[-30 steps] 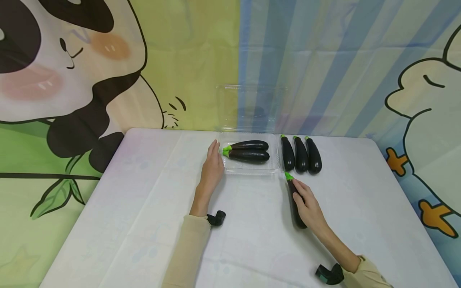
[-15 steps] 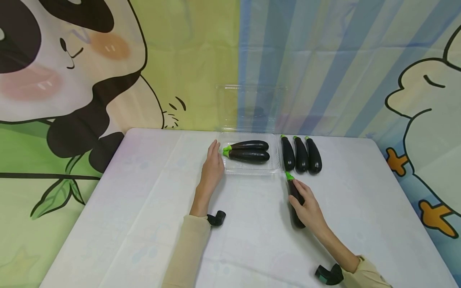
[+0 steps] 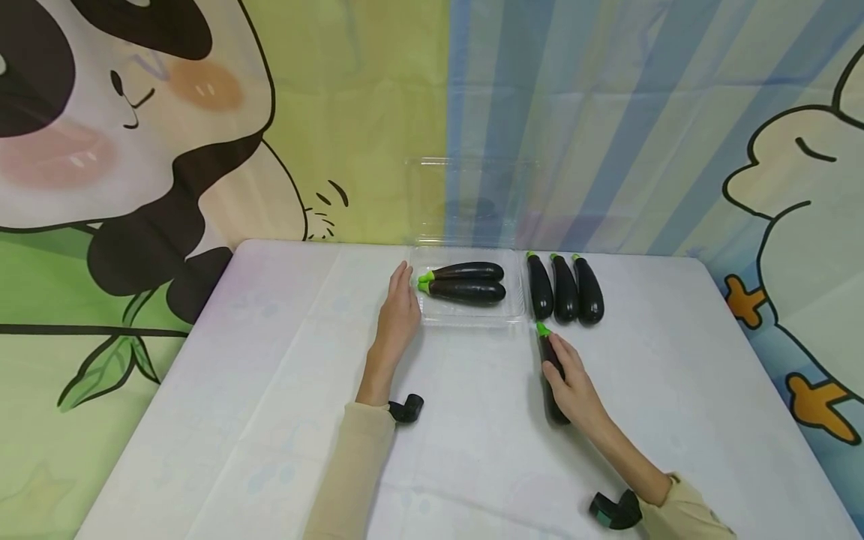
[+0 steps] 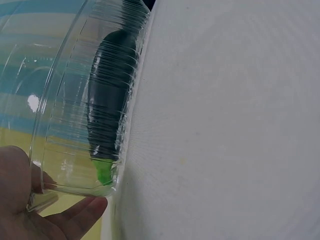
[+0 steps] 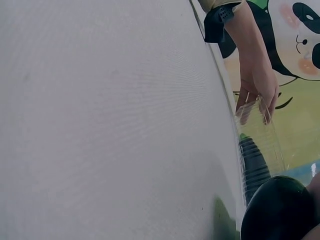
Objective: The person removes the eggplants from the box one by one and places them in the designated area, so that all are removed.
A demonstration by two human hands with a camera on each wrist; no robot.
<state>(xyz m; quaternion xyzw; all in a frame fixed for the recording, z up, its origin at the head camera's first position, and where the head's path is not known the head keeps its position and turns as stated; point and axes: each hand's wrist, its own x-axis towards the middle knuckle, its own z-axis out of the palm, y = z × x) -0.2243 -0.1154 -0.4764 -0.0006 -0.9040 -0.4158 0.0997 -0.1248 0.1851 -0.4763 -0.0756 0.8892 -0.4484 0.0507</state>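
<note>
A: ok so where's the held eggplant [image 3: 553,401] at?

B: Off the near right corner of the clear box [image 3: 462,315], green cap end closest to it. Right hand [image 3: 572,381] has it pinched, thumb one side, fingers the other. Can't tell if it's touching the table [image 3: 445,420] tho.

A: and the left hand [image 3: 398,319]?

B: On the box's left side, thumb and fingers gripping the rim.

A: anything in there?

B: Yep, two eggplants [image 3: 466,291] side by side, caps toward the left wall. Three more eggplants [image 3: 565,291] just right of the box, open lid [image 3: 472,199] up behind it.
</note>
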